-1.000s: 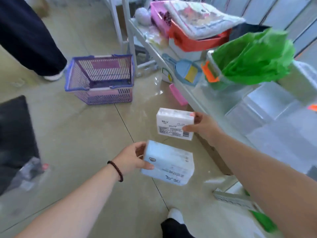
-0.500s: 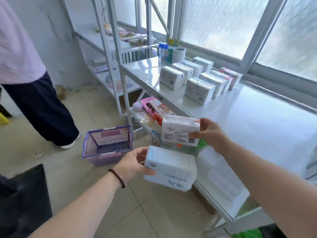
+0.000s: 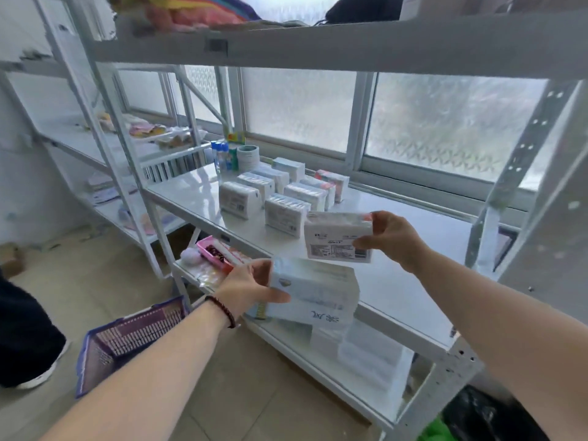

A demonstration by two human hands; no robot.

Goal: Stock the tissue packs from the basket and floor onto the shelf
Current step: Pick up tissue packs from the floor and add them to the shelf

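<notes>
The right hand (image 3: 393, 238) pinches a white tissue pack (image 3: 338, 236) by its end, thumb under and fingers on top, and holds it up just above the front part of the white shelf (image 3: 410, 275). The left hand (image 3: 251, 288) grips a bigger pale blue tissue pack (image 3: 315, 289) lower down, at the shelf's front edge. Past the right fingers, more tissue packs (image 3: 280, 194) stand in rows on the shelf, and below the left wrist a purple basket (image 3: 127, 338) sits on the floor.

Left hand (image 3: 246, 286), right hand (image 3: 393, 238) clasped, outstretched
</notes>
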